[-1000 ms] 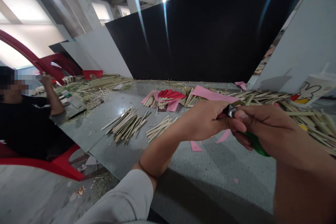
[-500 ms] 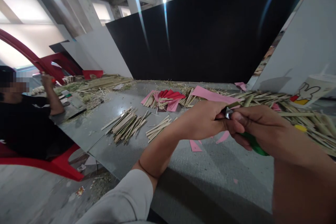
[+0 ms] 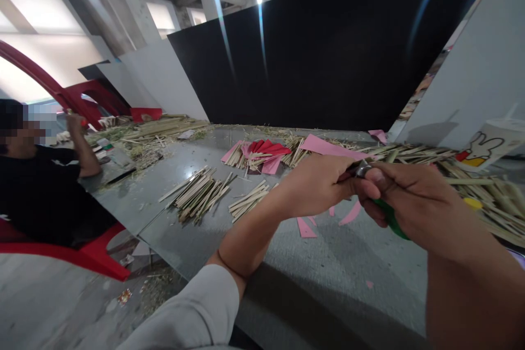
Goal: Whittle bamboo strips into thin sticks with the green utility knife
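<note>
My left hand (image 3: pixel 315 186) is closed, its fingers curled around what looks like a strip of plant stalk, mostly hidden by the hand. My right hand (image 3: pixel 426 208) grips a green-handled cutting tool (image 3: pixel 396 221). The tool's shiny metal head (image 3: pixel 362 168) sits between the two hands, touching or very near the strip. Both hands meet above the grey table (image 3: pixel 344 279). Behind them lies pink paper (image 3: pixel 334 149), and pink scraps (image 3: pixel 305 228) rest below the left wrist.
Bundles of split stalks (image 3: pixel 199 194) lie left of my forearm. Beyond are a red folded paper piece (image 3: pixel 268 147) and a black panel (image 3: pixel 303 60). A rabbit-printed cup (image 3: pixel 486 145) stands on the right. Another person (image 3: pixel 41 191) sits at left on a red chair (image 3: pixel 106 262).
The metal head has turned and shifted slightly up and right. The greenish strip that stuck out above it is now barely visible. Both hands stay close together.
</note>
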`<action>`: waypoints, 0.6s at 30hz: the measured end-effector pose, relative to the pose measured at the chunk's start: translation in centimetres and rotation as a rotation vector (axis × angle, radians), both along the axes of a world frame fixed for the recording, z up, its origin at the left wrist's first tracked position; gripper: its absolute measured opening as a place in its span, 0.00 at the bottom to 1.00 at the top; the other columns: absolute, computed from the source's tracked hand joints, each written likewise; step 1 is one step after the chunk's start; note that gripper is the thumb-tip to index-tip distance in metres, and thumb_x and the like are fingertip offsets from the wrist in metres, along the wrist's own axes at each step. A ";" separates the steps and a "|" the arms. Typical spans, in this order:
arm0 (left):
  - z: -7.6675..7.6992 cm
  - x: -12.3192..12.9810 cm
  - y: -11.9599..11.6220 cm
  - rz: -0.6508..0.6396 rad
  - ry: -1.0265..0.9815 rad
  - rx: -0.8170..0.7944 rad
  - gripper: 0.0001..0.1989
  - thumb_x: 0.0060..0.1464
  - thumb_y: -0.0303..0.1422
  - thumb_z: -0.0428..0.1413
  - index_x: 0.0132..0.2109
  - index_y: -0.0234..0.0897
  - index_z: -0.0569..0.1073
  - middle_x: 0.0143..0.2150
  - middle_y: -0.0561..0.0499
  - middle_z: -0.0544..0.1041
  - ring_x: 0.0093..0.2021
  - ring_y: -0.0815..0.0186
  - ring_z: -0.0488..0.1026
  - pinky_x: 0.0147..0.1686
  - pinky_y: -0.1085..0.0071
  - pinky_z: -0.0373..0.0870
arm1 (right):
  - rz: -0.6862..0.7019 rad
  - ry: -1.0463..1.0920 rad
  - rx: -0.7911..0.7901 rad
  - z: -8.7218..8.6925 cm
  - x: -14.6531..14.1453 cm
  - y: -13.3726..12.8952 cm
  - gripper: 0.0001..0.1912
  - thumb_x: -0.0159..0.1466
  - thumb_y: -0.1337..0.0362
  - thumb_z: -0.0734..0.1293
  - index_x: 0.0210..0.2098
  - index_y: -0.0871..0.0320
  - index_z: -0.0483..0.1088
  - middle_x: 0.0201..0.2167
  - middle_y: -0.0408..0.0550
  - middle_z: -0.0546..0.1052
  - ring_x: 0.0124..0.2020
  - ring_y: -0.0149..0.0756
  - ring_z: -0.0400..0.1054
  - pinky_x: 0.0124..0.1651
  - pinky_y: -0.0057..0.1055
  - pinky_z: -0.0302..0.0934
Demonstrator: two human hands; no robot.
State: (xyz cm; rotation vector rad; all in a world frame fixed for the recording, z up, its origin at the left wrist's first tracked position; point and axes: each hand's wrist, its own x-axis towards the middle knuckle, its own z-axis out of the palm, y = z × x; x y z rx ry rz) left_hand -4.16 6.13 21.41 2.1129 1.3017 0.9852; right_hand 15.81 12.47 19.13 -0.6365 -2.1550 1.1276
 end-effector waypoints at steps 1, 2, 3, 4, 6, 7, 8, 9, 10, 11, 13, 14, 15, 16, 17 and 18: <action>0.0 0.0 0.0 -0.013 0.006 0.002 0.21 0.69 0.52 0.56 0.35 0.42 0.67 0.34 0.53 0.76 0.39 0.63 0.73 0.39 0.65 0.64 | 0.033 -0.011 -0.018 0.0 0.1 0.1 0.34 0.78 0.39 0.62 0.24 0.56 0.64 0.16 0.45 0.69 0.19 0.30 0.59 0.22 0.29 0.50; 0.0 0.0 0.1 -0.026 0.015 0.004 0.22 0.68 0.53 0.57 0.35 0.41 0.67 0.33 0.53 0.75 0.37 0.64 0.72 0.38 0.65 0.63 | 0.077 -0.016 -0.043 0.1 0.2 0.2 0.34 0.78 0.38 0.63 0.24 0.56 0.64 0.16 0.45 0.69 0.19 0.30 0.59 0.22 0.29 0.51; 0.0 0.1 0.0 -0.040 0.026 0.002 0.24 0.68 0.55 0.57 0.34 0.41 0.66 0.32 0.54 0.74 0.36 0.65 0.71 0.37 0.65 0.62 | 0.123 -0.019 -0.072 0.2 0.4 0.2 0.33 0.77 0.38 0.63 0.25 0.56 0.64 0.16 0.45 0.69 0.18 0.30 0.59 0.22 0.29 0.53; 0.1 0.1 0.0 -0.050 0.038 -0.003 0.26 0.68 0.57 0.57 0.33 0.40 0.65 0.32 0.54 0.73 0.35 0.66 0.70 0.37 0.66 0.61 | 0.166 -0.015 -0.100 0.3 0.5 0.3 0.33 0.76 0.38 0.64 0.25 0.56 0.65 0.15 0.44 0.69 0.18 0.30 0.60 0.22 0.29 0.53; 0.1 0.2 -0.1 -0.047 0.061 -0.010 0.29 0.67 0.60 0.56 0.33 0.40 0.63 0.31 0.55 0.71 0.33 0.67 0.67 0.36 0.66 0.60 | 0.232 0.000 -0.149 0.6 0.6 0.3 0.33 0.75 0.37 0.65 0.25 0.56 0.66 0.15 0.44 0.68 0.17 0.29 0.59 0.22 0.28 0.53; 0.1 0.2 -0.1 -0.037 0.075 -0.009 0.29 0.67 0.61 0.55 0.33 0.40 0.63 0.31 0.55 0.71 0.33 0.68 0.67 0.35 0.66 0.60 | 0.254 0.007 -0.167 0.8 0.6 0.2 0.33 0.75 0.36 0.66 0.25 0.56 0.66 0.14 0.43 0.68 0.17 0.29 0.59 0.22 0.28 0.53; 0.0 0.3 -0.2 -0.024 0.089 -0.004 0.30 0.67 0.61 0.55 0.33 0.40 0.63 0.31 0.54 0.71 0.33 0.68 0.67 0.35 0.66 0.59 | 0.267 0.011 -0.180 0.9 0.5 0.2 0.34 0.74 0.36 0.66 0.25 0.56 0.66 0.14 0.43 0.67 0.17 0.28 0.59 0.22 0.27 0.52; 0.0 0.3 -0.2 -0.017 0.103 -0.001 0.29 0.68 0.61 0.54 0.34 0.40 0.64 0.32 0.54 0.72 0.34 0.68 0.67 0.35 0.67 0.60 | 0.273 0.012 -0.190 1.0 0.5 0.2 0.34 0.74 0.35 0.67 0.25 0.57 0.66 0.14 0.42 0.67 0.16 0.28 0.58 0.21 0.27 0.52; -0.1 0.4 -0.2 -0.008 0.118 0.004 0.29 0.69 0.61 0.53 0.34 0.39 0.65 0.32 0.54 0.73 0.34 0.67 0.68 0.35 0.67 0.60 | 0.274 0.015 -0.198 1.0 0.4 0.2 0.34 0.73 0.35 0.67 0.25 0.57 0.66 0.14 0.42 0.67 0.16 0.27 0.58 0.21 0.26 0.52; -0.1 0.4 -0.2 0.004 0.134 0.008 0.29 0.69 0.60 0.52 0.35 0.39 0.66 0.33 0.53 0.74 0.35 0.67 0.68 0.36 0.67 0.59 | 0.273 0.017 -0.205 1.0 0.3 0.2 0.35 0.72 0.34 0.68 0.25 0.57 0.67 0.14 0.42 0.67 0.15 0.27 0.58 0.20 0.26 0.52; -0.3 0.4 -0.2 0.026 0.157 0.018 0.29 0.71 0.60 0.51 0.36 0.38 0.68 0.34 0.52 0.75 0.35 0.67 0.68 0.36 0.67 0.59 | 0.271 0.038 -0.218 0.9 0.1 0.3 0.35 0.71 0.32 0.68 0.25 0.57 0.67 0.14 0.42 0.67 0.14 0.26 0.57 0.18 0.25 0.50; -0.3 0.3 -0.2 0.033 0.160 0.024 0.29 0.71 0.60 0.50 0.36 0.38 0.69 0.34 0.52 0.75 0.36 0.67 0.68 0.36 0.67 0.59 | 0.268 0.049 -0.222 0.7 0.0 0.4 0.35 0.71 0.32 0.68 0.25 0.56 0.67 0.14 0.41 0.67 0.14 0.26 0.57 0.18 0.25 0.50; -0.3 0.2 -0.2 0.033 0.156 0.028 0.29 0.71 0.60 0.50 0.36 0.38 0.69 0.35 0.52 0.75 0.36 0.67 0.68 0.36 0.67 0.60 | 0.265 0.062 -0.222 0.6 -0.2 0.4 0.35 0.70 0.33 0.69 0.25 0.56 0.67 0.14 0.41 0.67 0.14 0.26 0.57 0.17 0.24 0.50; -0.3 0.1 -0.2 0.028 0.147 0.029 0.30 0.71 0.61 0.50 0.36 0.38 0.69 0.35 0.52 0.76 0.35 0.68 0.68 0.36 0.68 0.60 | 0.260 0.074 -0.219 0.5 -0.3 0.4 0.34 0.71 0.34 0.69 0.25 0.56 0.67 0.14 0.41 0.67 0.14 0.26 0.57 0.17 0.24 0.49; -0.3 0.0 -0.2 0.016 0.133 0.027 0.30 0.70 0.61 0.50 0.36 0.37 0.69 0.35 0.52 0.76 0.35 0.68 0.69 0.36 0.68 0.60 | 0.255 0.085 -0.212 0.5 -0.4 0.4 0.34 0.71 0.35 0.70 0.25 0.56 0.67 0.14 0.41 0.67 0.14 0.26 0.57 0.17 0.24 0.49; -0.3 -0.1 -0.2 0.004 0.116 0.025 0.31 0.69 0.62 0.51 0.36 0.37 0.69 0.35 0.53 0.76 0.35 0.68 0.69 0.36 0.69 0.60 | 0.248 0.096 -0.200 0.4 -0.5 0.3 0.33 0.71 0.36 0.70 0.25 0.56 0.67 0.14 0.41 0.67 0.14 0.26 0.58 0.17 0.24 0.49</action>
